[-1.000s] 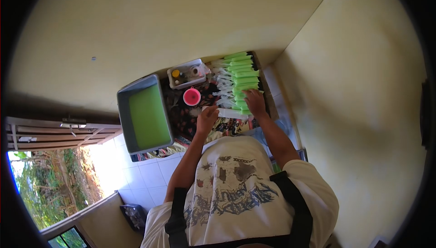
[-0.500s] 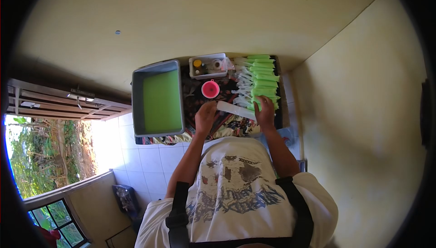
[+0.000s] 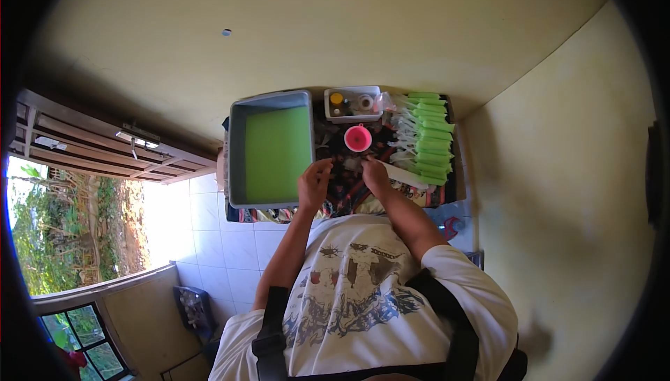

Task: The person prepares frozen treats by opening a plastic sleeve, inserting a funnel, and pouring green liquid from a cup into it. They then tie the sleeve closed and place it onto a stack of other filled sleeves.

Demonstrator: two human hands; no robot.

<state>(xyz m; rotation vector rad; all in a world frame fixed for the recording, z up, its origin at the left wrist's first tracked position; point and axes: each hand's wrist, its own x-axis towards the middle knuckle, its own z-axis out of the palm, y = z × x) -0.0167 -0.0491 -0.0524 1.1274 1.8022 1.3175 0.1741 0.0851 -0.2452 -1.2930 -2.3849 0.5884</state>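
Note:
My left hand (image 3: 315, 183) is near the lower right corner of a grey tub (image 3: 313, 151) of green liquid (image 3: 277, 154), fingers curled together. My right hand (image 3: 377, 176) is closed over the left end of a flat white strip, which looks like stacked plastic bags (image 3: 407, 176). A faint translucent patch shows between the hands, too blurred to name. Just above them sits a pink funnel (image 3: 358, 139). To the right lies a row of several filled green bags (image 3: 435, 145), their clear tied ends pointing left.
A white box (image 3: 353, 116) with a yellow-capped container stands against the wall, beside a crumpled clear plastic bag (image 3: 384, 102). A patterned cloth (image 3: 342, 203) covers the table. A dark chair (image 3: 194, 309) stands at lower left, below an open doorway.
My right hand has left the green bags and moved left, close to my left hand. The left hand no longer touches the white strip's end. The camera view has shifted.

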